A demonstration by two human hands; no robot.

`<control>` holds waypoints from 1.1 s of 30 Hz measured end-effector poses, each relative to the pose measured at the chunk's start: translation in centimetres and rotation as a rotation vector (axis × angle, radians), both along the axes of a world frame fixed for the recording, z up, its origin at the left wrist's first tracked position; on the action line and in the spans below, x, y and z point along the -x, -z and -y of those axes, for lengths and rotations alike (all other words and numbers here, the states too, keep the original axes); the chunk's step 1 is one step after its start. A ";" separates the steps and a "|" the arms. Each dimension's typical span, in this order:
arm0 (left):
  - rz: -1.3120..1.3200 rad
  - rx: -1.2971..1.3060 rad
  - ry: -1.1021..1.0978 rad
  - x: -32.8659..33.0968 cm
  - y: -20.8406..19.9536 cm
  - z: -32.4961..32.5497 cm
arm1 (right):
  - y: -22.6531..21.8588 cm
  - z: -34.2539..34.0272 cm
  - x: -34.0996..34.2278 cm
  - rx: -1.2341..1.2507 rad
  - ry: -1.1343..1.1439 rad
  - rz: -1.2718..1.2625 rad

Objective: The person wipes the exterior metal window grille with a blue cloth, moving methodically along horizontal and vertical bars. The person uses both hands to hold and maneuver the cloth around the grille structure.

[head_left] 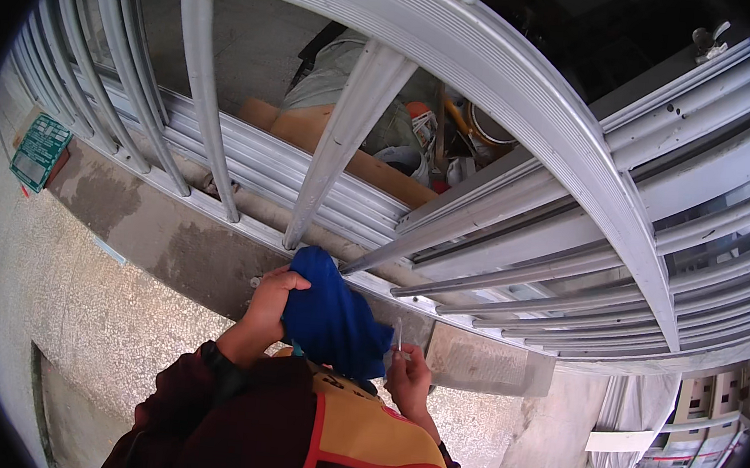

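Note:
A bunched blue cloth hangs in front of me, just below the foot of the metal bars. My left hand is closed on its upper left side, with the thumb lying over the fabric. Beside the cloth's lower right edge, my right hand pinches a thin, pale, stick-like thing that points up toward the ledge. Its exact kind is too small to make out. The fabric hides what, if anything, lies inside or behind it.
Silvery metal bars rise from a grey stone ledge, with a curved rail above. A green printed box rests at the ledge's left end. Behind the bars lies clutter, including a round yellow-rimmed container. Pale sheeting hangs at right.

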State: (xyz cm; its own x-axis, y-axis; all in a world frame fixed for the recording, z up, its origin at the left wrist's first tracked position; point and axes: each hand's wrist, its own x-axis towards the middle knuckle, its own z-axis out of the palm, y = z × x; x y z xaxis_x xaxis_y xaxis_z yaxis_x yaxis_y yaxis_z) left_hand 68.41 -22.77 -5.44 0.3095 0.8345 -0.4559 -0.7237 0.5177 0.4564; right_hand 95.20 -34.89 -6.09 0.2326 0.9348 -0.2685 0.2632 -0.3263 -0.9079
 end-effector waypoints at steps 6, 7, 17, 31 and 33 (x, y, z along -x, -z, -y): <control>-0.778 -0.448 0.353 -2.9 3.0 -8.0 | -0.3 1.5 2.5 -0.007 0.075 0.034; -0.875 -0.501 0.410 -3.0 3.2 -8.8 | -0.4 1.8 2.7 0.001 0.088 0.017; -1.741 -0.867 0.662 -4.4 1.0 -7.5 | -0.7 1.7 4.1 -0.073 0.106 -0.057; -1.693 -0.766 0.499 -3.3 3.5 -6.5 | -0.6 -0.1 -1.7 -0.162 -0.002 -0.189; -1.668 -0.712 0.600 -3.9 3.7 -8.4 | -0.5 -0.3 -2.6 -0.188 -0.011 -0.158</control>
State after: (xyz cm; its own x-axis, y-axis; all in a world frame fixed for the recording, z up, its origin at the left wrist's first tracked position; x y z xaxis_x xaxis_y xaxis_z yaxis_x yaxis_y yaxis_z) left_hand 72.26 -14.42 -9.15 0.2594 0.9397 -0.2229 0.7893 -0.0733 0.6096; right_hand 97.78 -34.61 -5.60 0.1909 0.9740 -0.1223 0.1154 -0.1460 -0.9825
